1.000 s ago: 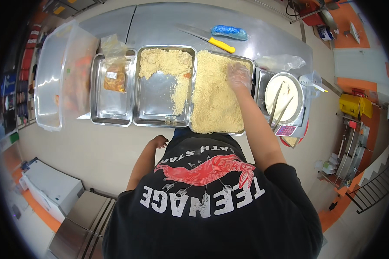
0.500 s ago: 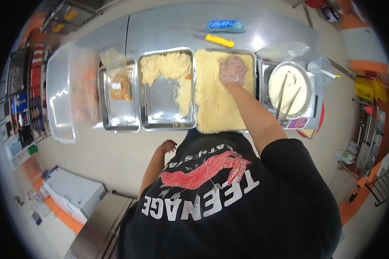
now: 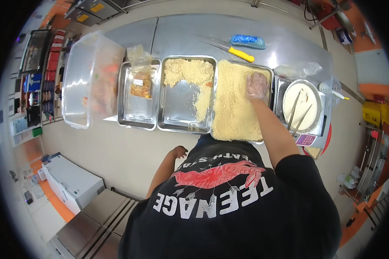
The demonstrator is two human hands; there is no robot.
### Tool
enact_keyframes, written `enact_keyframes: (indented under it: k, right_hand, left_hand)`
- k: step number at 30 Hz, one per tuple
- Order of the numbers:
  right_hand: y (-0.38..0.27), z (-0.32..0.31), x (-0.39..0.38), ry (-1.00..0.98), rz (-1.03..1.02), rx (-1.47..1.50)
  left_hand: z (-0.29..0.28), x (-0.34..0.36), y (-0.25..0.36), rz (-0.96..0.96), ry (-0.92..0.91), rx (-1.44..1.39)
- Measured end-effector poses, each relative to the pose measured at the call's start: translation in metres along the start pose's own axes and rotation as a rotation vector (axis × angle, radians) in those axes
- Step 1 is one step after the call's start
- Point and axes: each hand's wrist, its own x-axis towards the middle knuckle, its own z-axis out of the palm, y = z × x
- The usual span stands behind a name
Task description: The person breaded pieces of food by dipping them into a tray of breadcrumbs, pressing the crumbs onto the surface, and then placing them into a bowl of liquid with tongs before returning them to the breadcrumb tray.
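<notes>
My right hand [image 3: 257,85], in a clear plastic glove, presses down on pale yellow crumbs [image 3: 233,101] near the far right side of a metal tray [image 3: 266,139]. Its fingers look stretched out over the crumbs; anything beneath the palm is hidden. My left hand [image 3: 181,151] hangs bare beside my body, short of the table, fingers loosely apart and holding nothing. Left of the crumb tray, a second metal tray [image 3: 179,103] holds crumb-coated pieces [image 3: 188,71] along its far side and loose crumbs at its right.
To the right, metal tongs [image 3: 294,110] rest in a bowl of white batter [image 3: 306,97] on a scale. A yellow-handled knife [image 3: 241,54] and blue roll [image 3: 247,41] lie behind. Leftward stand a tray with a bagged orange food [image 3: 141,86] and a clear plastic tub [image 3: 80,82].
The whole view has shifted, so the table sits further right in the picture. My right hand has moved slightly rightward over the crumbs. My left hand still hangs at my side.
</notes>
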Motion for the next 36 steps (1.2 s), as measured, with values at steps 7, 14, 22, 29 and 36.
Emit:
enact_keyframes:
  k: [7, 14, 22, 29, 36]
  right_hand:
    - [-0.053, 0.006, -0.015, 0.03, -0.49, 0.229]
    - [-0.05, 0.008, -0.059, -0.262, -0.446, 0.052]
    - [-0.056, -0.025, -0.052, -0.753, -0.063, 0.062]
    - [-0.031, -0.062, -0.016, -0.543, 0.205, 0.249]
    - [0.005, -0.031, 0.038, -0.277, 0.196, 0.118]
  left_hand:
    - [-0.01, 0.004, -0.003, 0.002, 0.017, -0.046]
    - [-0.012, 0.003, 0.018, 0.118, 0.076, -0.01]
    - [-0.009, 0.038, -0.021, 0.307, 0.04, 0.322]
    - [-0.017, 0.014, -0.003, 0.042, 0.067, -0.135]
    - [-0.012, 0.013, 0.01, 0.02, 0.076, -0.13]
